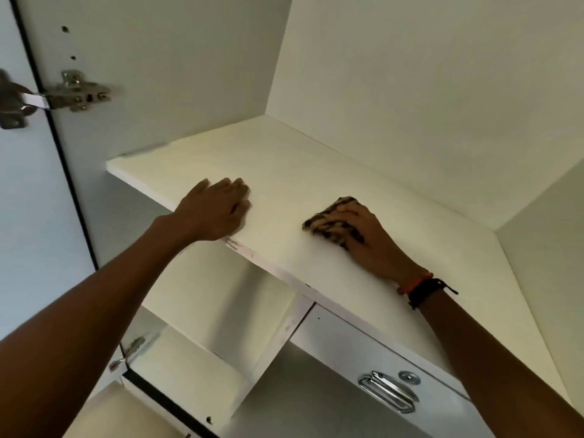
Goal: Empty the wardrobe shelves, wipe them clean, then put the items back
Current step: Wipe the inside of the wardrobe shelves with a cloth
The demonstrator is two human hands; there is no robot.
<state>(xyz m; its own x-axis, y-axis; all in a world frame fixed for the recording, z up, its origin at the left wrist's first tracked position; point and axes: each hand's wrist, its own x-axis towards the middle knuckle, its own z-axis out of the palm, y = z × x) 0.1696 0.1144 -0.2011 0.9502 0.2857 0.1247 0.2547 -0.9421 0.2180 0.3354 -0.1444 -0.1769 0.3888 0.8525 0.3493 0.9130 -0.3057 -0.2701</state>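
Soft, even light reaches into the wardrobe (410,90) from the open front. The shelf (316,172) top is the brightest surface, washed almost to blank cream, with no hard glare. Below it everything sinks into grey shade, and only the drawer handle (387,392) throws small sharp glints. The left hand (211,213) and the cloth (335,219) are smeared with blur, as is the hinge (76,91) at the left edge. Wide-angle distortion bends and tilts the straight edges toward the corners.
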